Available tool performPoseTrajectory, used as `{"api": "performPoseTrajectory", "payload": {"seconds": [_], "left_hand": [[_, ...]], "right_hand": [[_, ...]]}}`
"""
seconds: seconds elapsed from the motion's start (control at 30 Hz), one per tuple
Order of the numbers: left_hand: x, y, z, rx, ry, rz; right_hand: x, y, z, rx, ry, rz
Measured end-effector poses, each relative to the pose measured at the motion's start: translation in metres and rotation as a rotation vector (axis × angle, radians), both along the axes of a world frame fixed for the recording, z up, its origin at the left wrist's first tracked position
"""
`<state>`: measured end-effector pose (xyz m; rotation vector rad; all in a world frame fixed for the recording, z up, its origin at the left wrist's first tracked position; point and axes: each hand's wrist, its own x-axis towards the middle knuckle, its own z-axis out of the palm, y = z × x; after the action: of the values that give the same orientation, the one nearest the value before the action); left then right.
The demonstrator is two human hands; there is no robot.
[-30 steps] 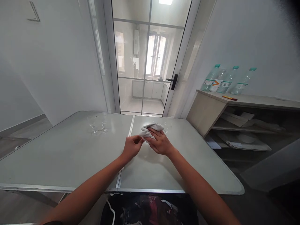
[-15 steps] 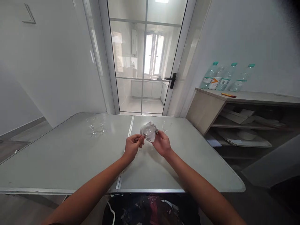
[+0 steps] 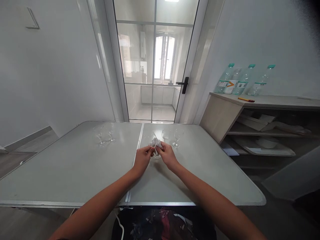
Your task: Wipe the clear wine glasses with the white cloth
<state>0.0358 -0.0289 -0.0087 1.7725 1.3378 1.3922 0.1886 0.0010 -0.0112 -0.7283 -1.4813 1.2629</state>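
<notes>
A clear stemmed glass [image 3: 150, 142] is between my hands above the middle of the table, its round foot [image 3: 157, 157] showing below my fingers. My left hand [image 3: 142, 157] is closed in a pinch at the glass, on its left side. With thumb and fingers pressed together, my right hand [image 3: 168, 155] grips a crumpled white cloth [image 3: 158, 142] against the glass. Part of the bowl and stem is hidden by the cloth and fingers. Just beyond my right hand stand two more stemmed glasses, one behind [image 3: 165, 134] and one to the right [image 3: 176, 136].
Two clear stemmed glasses [image 3: 100, 136] stand at the table's far left. The grey table [image 3: 75, 166] has a metal seam just left of the held glass. To the right, a wooden shelf [image 3: 225, 116] carries plastic bottles [image 3: 242, 81] and a yellow-red pen-like object [image 3: 246, 99]. A glazed door stands behind.
The cloth, spread around the glass bowl before, is now bunched lower between my fingers. My right hand has turned from palm-up support to a pinch. The glass's foot now shows below.
</notes>
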Motion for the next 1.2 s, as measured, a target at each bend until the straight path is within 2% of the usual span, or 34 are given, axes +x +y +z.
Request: {"api": "performPoseTrajectory", "payload": {"seconds": [0.13,0.23,0.37,0.43,0.5,0.57,0.63,0.7,0.77,0.83,0.9,0.93,1.07,1.13,1.2], "left_hand": [[-0.003,0.006,-0.003,0.028,0.23,-0.071],[-0.002,0.006,-0.004,0.084,0.324,-0.135],[-0.003,0.003,0.003,0.058,0.332,-0.186],[-0.006,0.003,0.006,0.044,0.26,-0.121],[-0.008,0.007,0.006,0.049,0.118,-0.023],[-0.011,0.011,0.004,0.006,-0.068,-0.016],[-0.012,0.015,0.003,-0.098,-0.243,-0.144],[-0.013,0.017,0.004,-0.177,-0.355,-0.293],[-0.014,0.015,0.006,-0.185,-0.406,-0.369],[-0.015,0.013,0.008,-0.154,-0.43,-0.379],[-0.015,0.012,0.009,-0.133,-0.436,-0.349],[-0.014,0.012,0.008,-0.127,-0.434,-0.314],[-0.011,0.017,-0.001,-0.154,-0.432,-0.138],[-0.01,0.019,-0.003,-0.159,-0.445,-0.106],[-0.01,0.019,-0.004,-0.139,-0.467,-0.11]], "right_hand": [[0.006,0.006,-0.003,-0.023,-0.019,0.014],[0.01,0.01,-0.006,-0.015,-0.059,-0.02],[0.013,0.015,-0.009,0.043,-0.187,-0.1],[0.016,0.017,-0.007,0.005,-0.148,-0.085],[0.019,0.016,-0.003,-0.083,-0.055,0.009],[0.022,0.013,0.003,-0.197,0.004,0.174],[0.026,0.008,0.009,-0.299,0.019,0.357],[0.028,0.004,0.013,-0.343,0.013,0.48],[0.029,0.001,0.016,-0.318,0.001,0.536],[0.029,0.0,0.017,-0.236,-0.039,0.541],[0.028,0.002,0.017,-0.092,-0.129,0.478],[0.028,0.003,0.015,-0.003,-0.199,0.4],[0.021,0.005,0.009,0.318,-0.587,-0.049],[0.016,0.005,0.006,0.411,-0.725,-0.184],[0.013,0.003,0.006,0.425,-0.74,-0.215]]}}
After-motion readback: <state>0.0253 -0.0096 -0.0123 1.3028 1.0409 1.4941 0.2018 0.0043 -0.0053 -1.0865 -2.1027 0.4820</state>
